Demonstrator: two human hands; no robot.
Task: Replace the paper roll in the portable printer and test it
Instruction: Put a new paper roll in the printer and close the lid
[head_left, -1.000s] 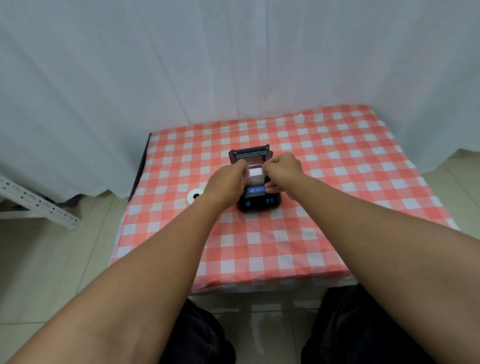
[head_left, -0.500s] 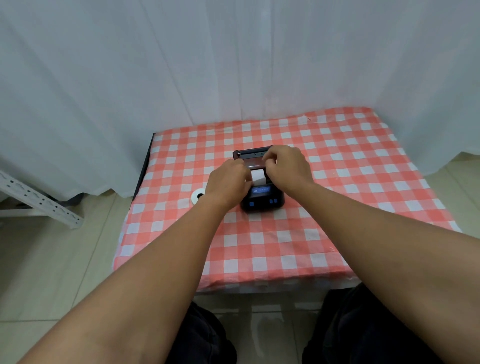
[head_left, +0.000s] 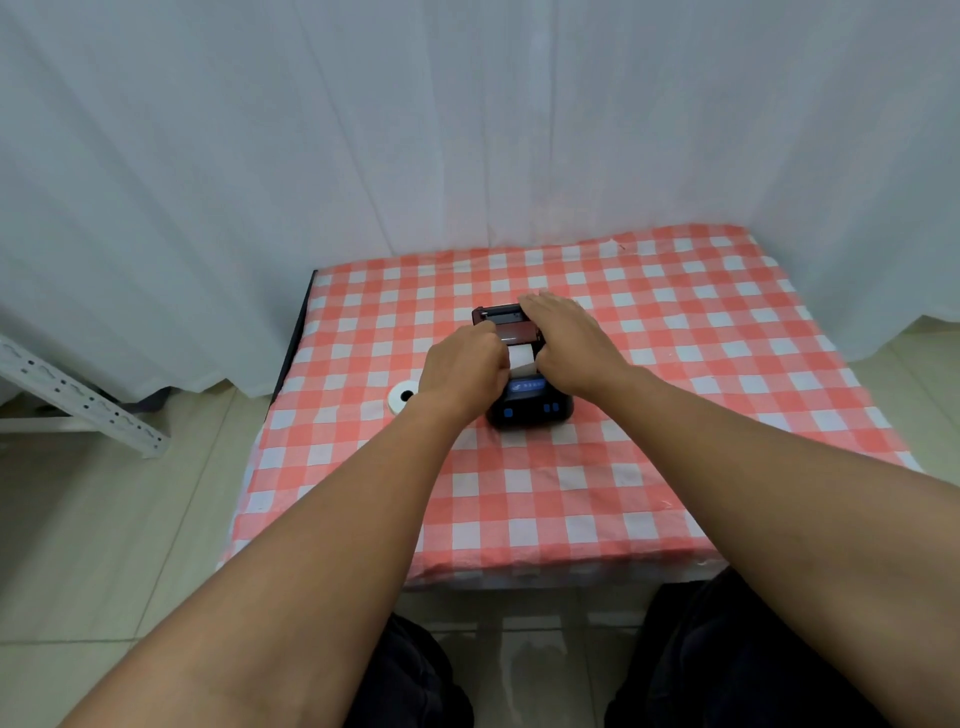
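Observation:
A small black portable printer (head_left: 530, 408) with blue buttons stands in the middle of the checked table. Its lid (head_left: 501, 318) is tipped open at the back. White paper (head_left: 522, 359) shows in the open compartment. My left hand (head_left: 462, 371) is curled at the printer's left side, its fingers at the edge of the paper. My right hand (head_left: 569, 343) lies flat over the right part of the lid, fingers stretched to the lid's far edge. A second white paper roll (head_left: 402, 399) lies on the cloth just left of my left wrist.
The table wears a red-and-white checked cloth (head_left: 675, 415). White curtains (head_left: 467, 130) hang close behind and to both sides. A white perforated metal bar (head_left: 78, 400) leans at the left over a tiled floor. My dark-trousered knees are below the front edge.
My right hand has moved from the paper in the compartment up onto the lid, fingers flattening over it. The left hand stays at the printer's left side.

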